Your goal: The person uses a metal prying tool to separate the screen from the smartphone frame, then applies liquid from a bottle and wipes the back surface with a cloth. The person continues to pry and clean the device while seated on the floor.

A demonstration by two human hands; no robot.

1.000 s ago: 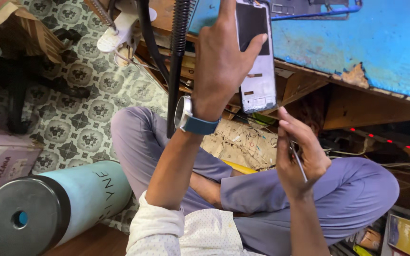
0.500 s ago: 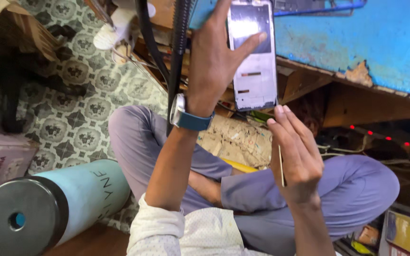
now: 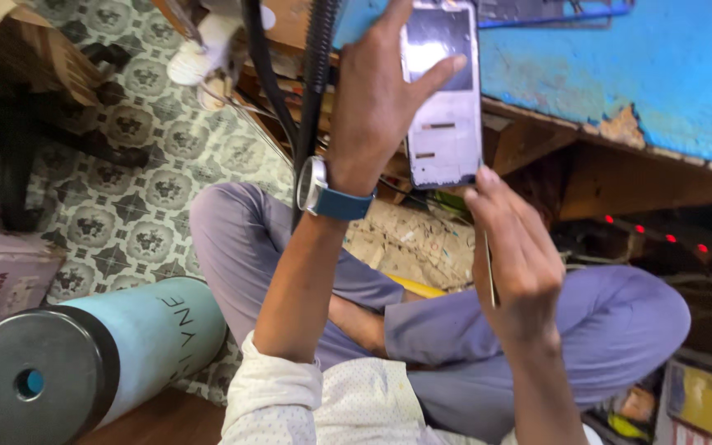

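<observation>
The left hand holds a phone up in front of the near edge of the blue worktop, fingers wrapped round its left side and one fingertip pressed across the glass near the top. The phone stands upright with its pale face toward the camera; it looks thin, stiff and light, and its smooth faces are likely slippery and the glass breakable, so the long side edges seem the safest places to grip it. The right hand sits just below the phone's lower right corner, closed around a slim metal tool whose shaft runs down along the palm; its tip is hidden. A watch with a blue strap sits on the left wrist. Below, crossed legs in grey trousers rest above the patterned floor, and a pale blue cylinder lies at the lower left.
</observation>
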